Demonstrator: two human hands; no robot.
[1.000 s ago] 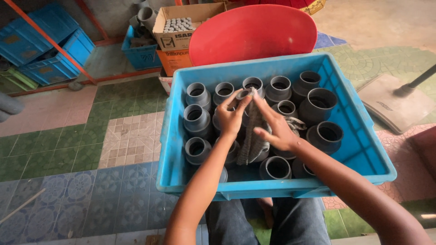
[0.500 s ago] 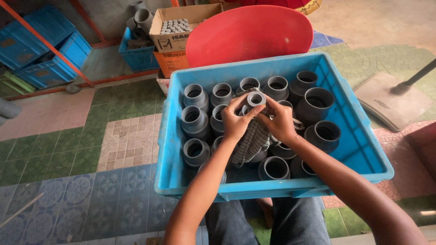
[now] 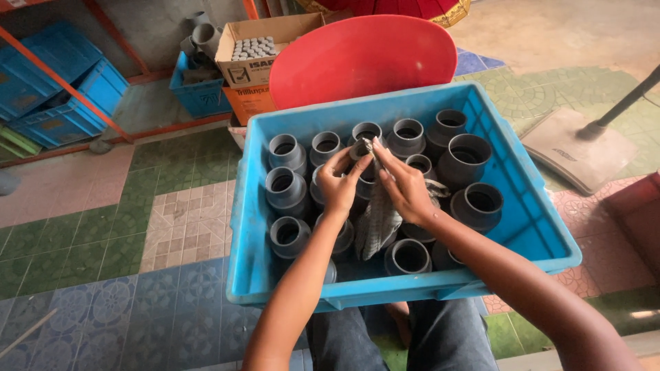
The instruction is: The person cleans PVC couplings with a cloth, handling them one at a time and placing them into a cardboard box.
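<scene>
**Both hands busy over a blue crate full of grey pipe fittings**

Looking straight down here. A big blue plastic crate (image 3: 529, 227) sits on the person's lap, packed with grey plastic pipe couplings (image 3: 287, 152) standing upright, open ends up, in rough rows. Both hands meet over the middle of the crate.

The left hand (image 3: 338, 184) has its grip curled around one grey coupling held up above the others; most of that fitting is hidden behind the fingers, so can't say much about it. The right hand (image 3: 404, 187) has its grip pinched on a worn grey striped rag (image 3: 377, 221), fingers pressed against the top of the piece the left hand holds. The rest of the rag hangs down between the hands and drapes over the fittings below.

Around it: a large red plastic basin (image 3: 361, 58) tilted up just behind the crate, a cardboard box (image 3: 258, 45) of small grey cylindrical parts beside it, and more blue crates (image 3: 55, 89) stacked at the far left under an orange rack. The floor (image 3: 103, 240) is patterned tile in green, pink and blue.
</scene>
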